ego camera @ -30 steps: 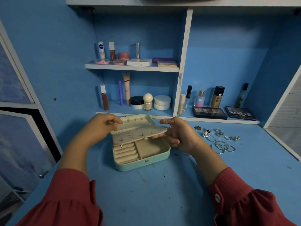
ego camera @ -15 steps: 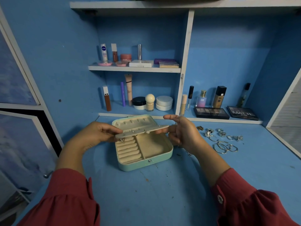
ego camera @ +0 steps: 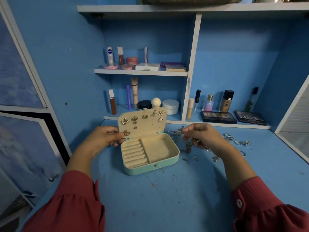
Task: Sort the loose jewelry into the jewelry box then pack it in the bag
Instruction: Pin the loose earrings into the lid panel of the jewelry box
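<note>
We recorded the mint-green jewelry box [ego camera: 151, 154] sitting open near the middle of the blue bench [ego camera: 167, 198], its snap-button front toward us. The cream earring panel [ego camera: 143, 123] stood upright at the box's rear edge, carrying gold stud earrings [ego camera: 145, 116] along its top and left side. The left hand [ego camera: 104, 137] gripped the panel's lower left edge, thumb and fingers curled round it. The ring rolls [ego camera: 134, 154] filled the left compartment of the box; the right compartment [ego camera: 160, 149] showed only its lining.

The right hand [ego camera: 203, 135] hovered just right of the box, above the bench, thumb and forefinger pinching a small earring [ego camera: 181, 129]; its remaining fingers were curled. Loose jewelry [ego camera: 237, 141] lay scattered toward the bench's back right, with small pieces near the box's right side. Two eyeshadow palettes [ego camera: 234, 117] lay along the bench's rear edge, beside upright cosmetic bottles [ego camera: 226, 101]. Both wrists wore red sleeves [ego camera: 71, 203].
</note>
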A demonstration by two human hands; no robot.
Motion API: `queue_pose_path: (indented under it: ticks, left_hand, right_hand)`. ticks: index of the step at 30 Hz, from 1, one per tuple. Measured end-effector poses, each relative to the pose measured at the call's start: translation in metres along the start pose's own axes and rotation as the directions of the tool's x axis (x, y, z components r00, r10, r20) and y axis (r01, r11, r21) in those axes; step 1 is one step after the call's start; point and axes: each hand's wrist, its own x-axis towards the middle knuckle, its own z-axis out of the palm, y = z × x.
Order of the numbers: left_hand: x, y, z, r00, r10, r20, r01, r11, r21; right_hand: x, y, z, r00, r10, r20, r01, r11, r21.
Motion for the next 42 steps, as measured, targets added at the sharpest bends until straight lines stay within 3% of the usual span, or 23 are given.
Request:
queue_pose_path:
  ticks: [6,11,28,33,38,42]
  left_hand:
    - [0.003,-0.005,0.006,0.999,0.013,-0.042,-0.014,1.0,-0.018]
    - [0.007,-0.011,0.009,0.997,0.02,-0.081,-0.02,1.0,0.004]
    - [0.017,-0.018,0.012,0.995,0.03,-0.09,-0.034,0.999,-0.036]
    - [0.018,-0.019,0.011,0.996,0.033,-0.08,-0.036,0.999,-0.041]
    - [0.019,-0.02,0.011,0.997,0.026,-0.073,-0.031,0.997,-0.064]
    - [0.019,-0.019,0.011,0.997,0.02,-0.068,-0.026,0.997,-0.078]
  right_hand:
    - [-0.009,-0.004,-0.02,0.999,0.008,-0.047,-0.023,0.943,-0.332]
    - [-0.011,-0.005,-0.028,0.999,0.044,-0.027,-0.051,0.875,-0.481]
    - [-0.018,-0.01,-0.026,0.97,0.212,0.119,-0.079,0.738,-0.67]
    - [-0.016,-0.009,-0.029,0.982,0.184,0.047,-0.102,0.722,-0.684]
    - [-0.022,-0.015,-0.042,0.965,0.246,-0.096,-0.213,0.512,-0.832]
    - [-0.024,-0.018,-0.042,0.922,0.377,-0.087,-0.267,0.457,-0.848]
